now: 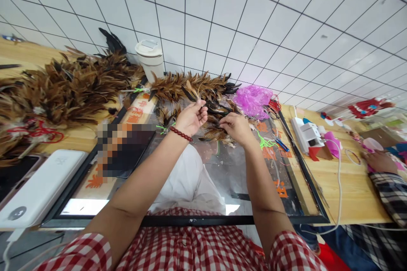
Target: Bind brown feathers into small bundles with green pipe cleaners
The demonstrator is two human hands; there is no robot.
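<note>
My left hand (193,117), with a dark red bead bracelet (180,134) on the wrist, is closed in a pinch above the glass-topped frame. A brown and black feather (190,91) sticks up from its fingertips. To the right, my right hand (235,128) has its fingers pressed together at the edge of a loose heap of feathers (216,134); what lies between the fingertips is too small to make out. Behind both hands stretches a long strip of brown feathers (184,84), dark at its right end.
Bundled feathers (70,89) cover the left side, near a white power bank (44,186). A lidded cup (150,61) stands by the tiled wall. Right lie pink plastic (254,99), green strings (266,140), a blue pen (282,145) and a power strip (307,133). Another person's hand (380,161) rests far right.
</note>
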